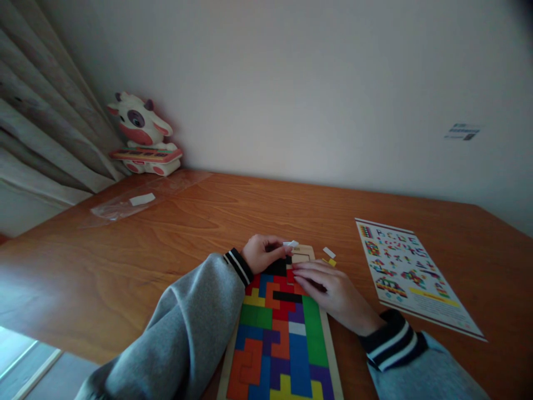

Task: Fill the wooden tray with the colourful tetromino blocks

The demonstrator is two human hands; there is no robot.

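Note:
A wooden tray [334, 366] full of coloured block pieces [297, 355] lies in front of me. Over its far left part, my left hand [264, 254] pinches a small white piece [290, 244] between thumb and fingers. My right hand [333, 289] rests over the tray's far right side, fingers bent and close together at the red pieces; whether it holds anything is hidden. Just beyond it on the table are a loose white piece [329, 253] and a yellow piece [331, 261]. Bare wood shows at the tray's far end.
On the brown table [200, 222], a printed sheet [412, 272] lies at the right. A clear plastic bag [120, 206] is at the back left, beside a cow-shaped toy keyboard [145, 136]. A curtain [45, 111] hangs at the left, and a wall stands behind.

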